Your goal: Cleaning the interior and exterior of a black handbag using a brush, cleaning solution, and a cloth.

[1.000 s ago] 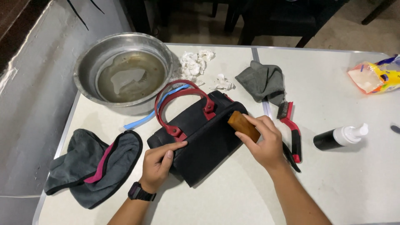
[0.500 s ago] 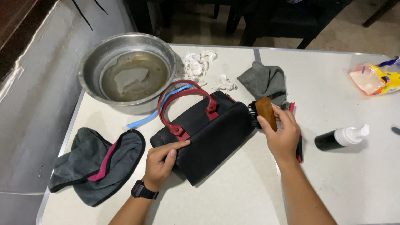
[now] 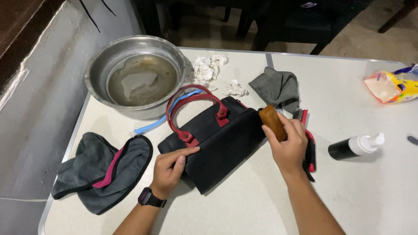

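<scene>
Right hand (image 3: pixel 285 146) gripping the wooden brush (image 3: pixel 272 122) has slid back onto the handbag (image 3: pixel 217 143)

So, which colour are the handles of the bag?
Red, on a black bag; handles show clearly in the head view.

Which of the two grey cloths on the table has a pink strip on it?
The grey cloth at the table's left edge, beside the left hand. The other grey cloth, behind the handbag, is plain.

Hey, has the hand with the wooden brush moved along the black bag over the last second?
Yes. The right hand slid the brush from the middle of the bag to its right end, nearer the grey cloth.
</scene>
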